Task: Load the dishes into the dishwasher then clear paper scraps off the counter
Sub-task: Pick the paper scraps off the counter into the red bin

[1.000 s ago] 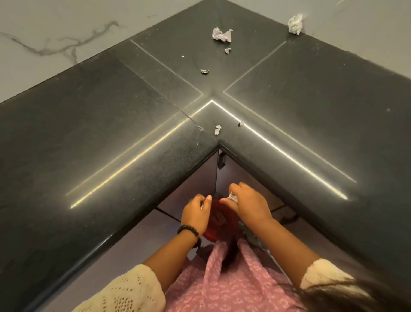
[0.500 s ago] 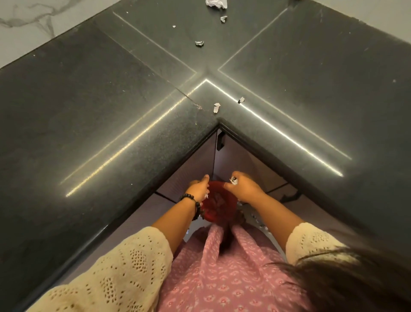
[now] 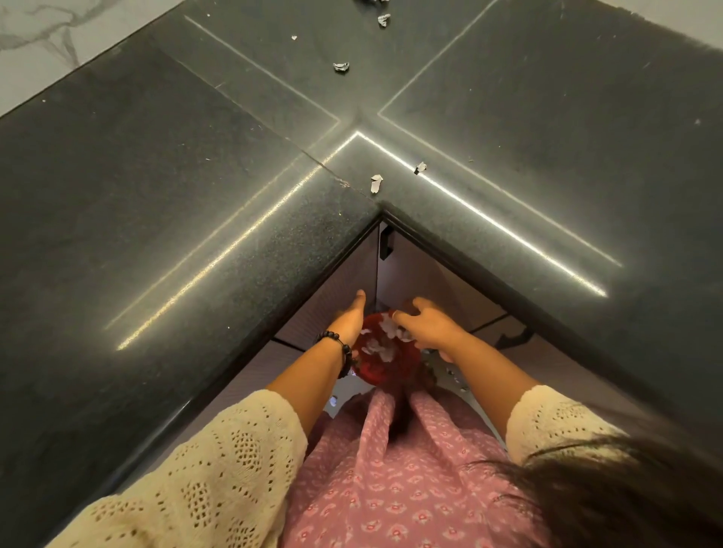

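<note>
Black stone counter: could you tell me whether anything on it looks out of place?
Yes: torn white paper scraps still litter the black stone counter, two by its inner corner and more farther back.

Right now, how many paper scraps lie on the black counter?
6 at least. Two near the inner corner, one mid-counter, one tiny fleck, one near the top edge, one cut off at the frame top. More may lie outside the view.
</note>
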